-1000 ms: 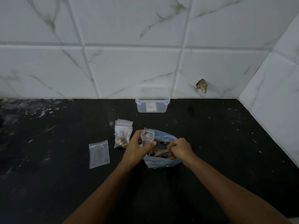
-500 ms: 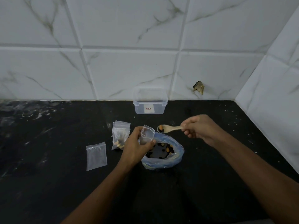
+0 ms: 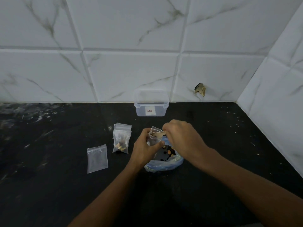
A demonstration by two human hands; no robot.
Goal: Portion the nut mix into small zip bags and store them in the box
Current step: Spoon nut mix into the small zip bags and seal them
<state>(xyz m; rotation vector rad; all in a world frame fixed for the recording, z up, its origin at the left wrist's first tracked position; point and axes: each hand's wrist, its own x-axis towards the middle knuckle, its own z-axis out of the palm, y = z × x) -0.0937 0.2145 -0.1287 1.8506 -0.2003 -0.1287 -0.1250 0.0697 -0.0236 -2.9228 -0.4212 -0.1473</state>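
Left hand [image 3: 144, 147] pinching small zip bag [image 3: 154, 136], right hand [image 3: 182, 136] gripping spoon [image 3: 158, 133] at its mouth

The black countertop [image 3: 49, 185] carries four items. The clear plastic box [image 3: 151, 105] stands at the rear edge, against the wall. In front of the box lies the large open nut bag [image 3: 164, 166]. Left of that bag lie filled zip bags [image 3: 121, 138], then one empty zip bag [image 3: 97, 158].

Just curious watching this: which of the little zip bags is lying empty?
The flat small bag farthest left on the counter. The filled bags beside it hold nuts; another is in the left hand.
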